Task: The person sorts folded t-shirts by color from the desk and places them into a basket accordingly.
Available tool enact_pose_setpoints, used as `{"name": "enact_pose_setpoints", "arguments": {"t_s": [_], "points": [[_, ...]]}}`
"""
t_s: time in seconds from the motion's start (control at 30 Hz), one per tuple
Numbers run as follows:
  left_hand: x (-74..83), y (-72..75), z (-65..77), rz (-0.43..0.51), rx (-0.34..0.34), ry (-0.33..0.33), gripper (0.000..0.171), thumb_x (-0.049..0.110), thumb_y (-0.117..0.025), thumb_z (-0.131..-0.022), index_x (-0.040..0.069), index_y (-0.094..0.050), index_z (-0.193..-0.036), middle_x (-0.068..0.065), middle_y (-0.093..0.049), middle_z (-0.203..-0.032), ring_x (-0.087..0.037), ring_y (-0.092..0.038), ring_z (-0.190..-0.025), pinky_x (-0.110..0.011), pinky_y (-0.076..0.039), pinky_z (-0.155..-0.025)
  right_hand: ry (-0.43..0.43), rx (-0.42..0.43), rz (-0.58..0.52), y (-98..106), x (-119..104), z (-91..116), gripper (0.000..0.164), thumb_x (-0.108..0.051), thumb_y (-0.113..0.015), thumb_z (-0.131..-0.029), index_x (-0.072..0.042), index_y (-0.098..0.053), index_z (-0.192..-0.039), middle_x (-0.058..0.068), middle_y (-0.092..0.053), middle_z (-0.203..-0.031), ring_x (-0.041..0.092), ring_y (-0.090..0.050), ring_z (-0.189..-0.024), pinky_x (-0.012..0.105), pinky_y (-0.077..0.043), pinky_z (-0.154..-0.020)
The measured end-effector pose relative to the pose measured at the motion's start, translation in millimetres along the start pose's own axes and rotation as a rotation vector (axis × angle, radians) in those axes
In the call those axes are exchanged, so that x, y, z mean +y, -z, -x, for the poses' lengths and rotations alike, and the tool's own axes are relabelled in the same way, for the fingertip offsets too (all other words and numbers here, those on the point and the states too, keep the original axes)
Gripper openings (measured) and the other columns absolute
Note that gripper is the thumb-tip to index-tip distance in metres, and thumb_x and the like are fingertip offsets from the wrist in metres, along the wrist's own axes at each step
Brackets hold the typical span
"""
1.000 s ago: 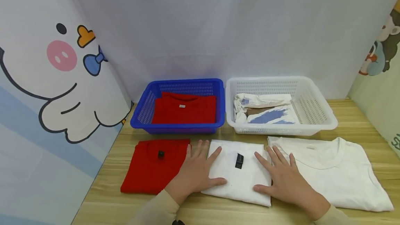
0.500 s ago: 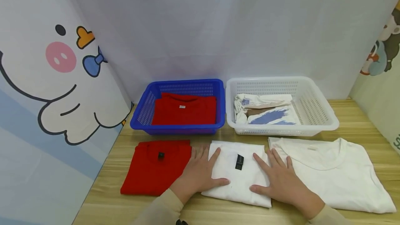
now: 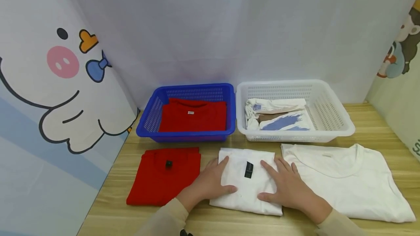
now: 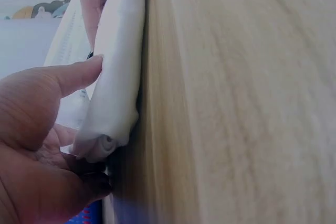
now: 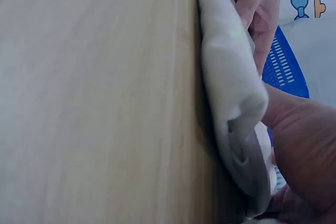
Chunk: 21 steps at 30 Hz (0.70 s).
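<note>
The folded white T-shirt (image 3: 241, 188) lies centrally on the surface (image 3: 108, 216), between a folded red T-shirt (image 3: 160, 187) at left and a wider white T-shirt (image 3: 356, 192) at right. The left hand (image 3: 210, 183) and right hand (image 3: 287, 187) touch its sides, each grip spread between thumb and forefinger.

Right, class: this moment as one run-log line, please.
left hand: touching middle shirt, left side | right hand: touching its right side | red shirt: on table | blue basket: holds red garment
</note>
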<state>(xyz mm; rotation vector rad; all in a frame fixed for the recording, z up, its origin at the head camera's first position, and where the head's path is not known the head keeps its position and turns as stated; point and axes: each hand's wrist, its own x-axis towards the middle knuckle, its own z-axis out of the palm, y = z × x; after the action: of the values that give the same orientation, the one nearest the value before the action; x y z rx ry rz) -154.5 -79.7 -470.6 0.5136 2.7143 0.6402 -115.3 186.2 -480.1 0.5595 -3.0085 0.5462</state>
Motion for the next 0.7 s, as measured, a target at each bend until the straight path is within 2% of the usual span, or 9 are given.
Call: {"name": "enact_pose_setpoints", "arguments": {"t_s": [0.07,0.17,0.23,0.33,0.4,0.47,0.6,0.7], "points": [[-0.8,0.0,-0.4,0.051,0.021,-0.010,0.093,0.048,-0.075,-0.078,0.015,-0.030,-0.152,-0.018,-0.035,-0.149,-0.034,-0.035,-0.134,-0.054,-0.037,-0.103,-0.022,-0.016,-0.061,1.3,-2.8,-2.2,0.097,-0.064,-0.074,-0.069,-0.013,-0.044,-0.145,0.035,-0.038,-0.138,0.052,-0.035,-0.128,0.068,-0.026,-0.101],[-1.0,0.3,0.2,0.177,0.062,-0.021,0.086,0.034,-0.077,-0.079,0.012,-0.034,-0.150,-0.018,-0.036,-0.149,-0.036,-0.037,-0.134,-0.054,-0.036,-0.104,-0.070,-0.028,-0.192,2.1,-7.1,-5.7,0.094,-0.048,-0.083,-0.069,-0.013,-0.042,-0.146,0.030,-0.043,-0.134,0.046,-0.044,-0.122,0.060,-0.037,-0.098],[-1.2,0.0,0.7,0.260,0.085,-0.015,0.081,0.025,-0.078,-0.080,0.013,-0.037,-0.149,-0.018,-0.034,-0.150,-0.037,-0.036,-0.134,-0.054,-0.036,-0.105,-0.104,-0.021,-0.271,2.0,-9.5,-7.6,0.090,-0.036,-0.085,-0.071,-0.015,-0.040,-0.147,0.026,-0.044,-0.133,0.041,-0.047,-0.119,0.055,-0.042,-0.095],[-1.0,-0.6,1.4,0.361,0.117,0.015,0.081,0.014,-0.079,-0.077,0.016,-0.040,-0.148,-0.018,-0.033,-0.150,-0.038,-0.037,-0.133,-0.055,-0.037,-0.104,-0.140,0.015,-0.367,1.9,-11.5,-10.1,0.083,-0.020,-0.084,-0.073,-0.017,-0.042,-0.146,0.022,-0.047,-0.133,0.038,-0.049,-0.119,0.054,-0.042,-0.096],[-1.1,-1.4,1.6,0.392,0.135,0.041,0.084,0.009,-0.081,-0.075,0.019,-0.040,-0.148,-0.017,-0.033,-0.150,-0.037,-0.037,-0.133,-0.055,-0.038,-0.102,-0.180,0.037,-0.419,1.9,-11.6,-11.2,0.080,-0.013,-0.082,-0.074,-0.018,-0.044,-0.144,0.022,-0.047,-0.136,0.040,-0.046,-0.123,0.055,-0.039,-0.098],[-1.3,-2.2,2.2,0.400,0.148,0.064,0.088,0.008,-0.082,-0.073,0.022,-0.039,-0.148,-0.015,-0.035,-0.149,-0.036,-0.038,-0.132,-0.055,-0.040,-0.101,-0.257,0.037,-0.514,3.8,-12.3,-12.3,0.078,-0.009,-0.081,-0.075,-0.018,-0.045,-0.144,0.022,-0.045,-0.139,0.040,-0.044,-0.126,0.055,-0.039,-0.099],[-2.1,-2.7,4.0,0.409,0.161,0.072,0.090,0.007,-0.083,-0.071,0.027,-0.039,-0.147,-0.013,-0.039,-0.147,-0.035,-0.039,-0.131,-0.056,-0.040,-0.100,-0.431,0.038,-0.781,9.5,-16.7,-15.1,0.082,-0.002,-0.078,-0.076,-0.018,-0.040,-0.147,0.022,-0.040,-0.144,0.034,-0.047,-0.121,0.044,-0.045,-0.094],[-3.4,-2.4,4.1,0.437,0.158,0.055,0.086,0.004,-0.082,-0.072,0.027,-0.042,-0.146,-0.012,-0.042,-0.145,-0.034,-0.040,-0.131,-0.055,-0.039,-0.101,-0.502,0.049,-0.980,11.9,-20.2,-17.3,0.086,0.004,-0.076,-0.076,-0.017,-0.036,-0.150,0.024,-0.042,-0.143,0.031,-0.050,-0.119,0.037,-0.048,-0.090]]}}
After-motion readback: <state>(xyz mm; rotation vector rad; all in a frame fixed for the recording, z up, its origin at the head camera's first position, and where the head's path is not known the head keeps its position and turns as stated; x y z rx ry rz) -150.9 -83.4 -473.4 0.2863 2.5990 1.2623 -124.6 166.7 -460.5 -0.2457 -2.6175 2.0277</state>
